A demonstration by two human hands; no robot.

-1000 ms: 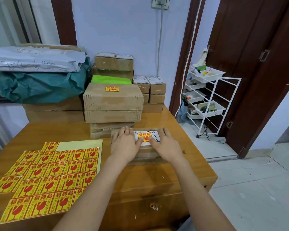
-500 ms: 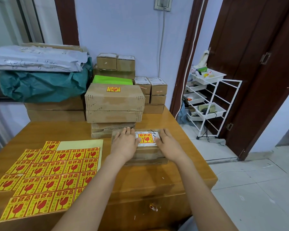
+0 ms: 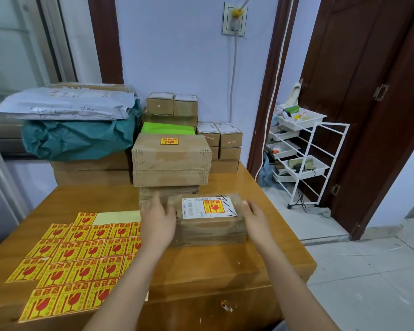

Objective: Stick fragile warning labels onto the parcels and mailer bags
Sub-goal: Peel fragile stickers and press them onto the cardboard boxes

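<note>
Left hand [image 3: 158, 217]: at the left end of the near parcel [image 3: 210, 231], fingers roughly straight and together, blurred; whether they touch the cardboard cannot be told. It holds nothing.

Right hand [image 3: 255, 217]: at the right end of the same parcel, fingers loosely extended, palm facing the box side; contact at the edge is uncertain. Nothing gripped.

Near parcel: brown taped carton lying flat on the wooden table [image 3: 225, 271], near the right-centre, just in front of the parcel stack [image 3: 171, 163]. Its top carries a white shipping label [image 3: 208, 207] with a barcode on the left part; small print unreadable. A fragile sticker [image 3: 212, 206] sits on that label: yellow ground, red wine-glass symbol, red Chinese header reading 易碎品. Black pen strokes cross the label's right edge.

Top box of the stack, farther back, bears a second fragile sticker [image 3: 169, 141] of the same design.

Sticker sheets [image 3: 77, 259]: near left on the table, rows of identical yellow-and-red labels, part of the backing bare at the far edge.

Mailer bags [image 3: 65, 108]: grey, with illegible handwriting, far left, on a green bag [image 3: 79, 137] over flat cartons.
</note>
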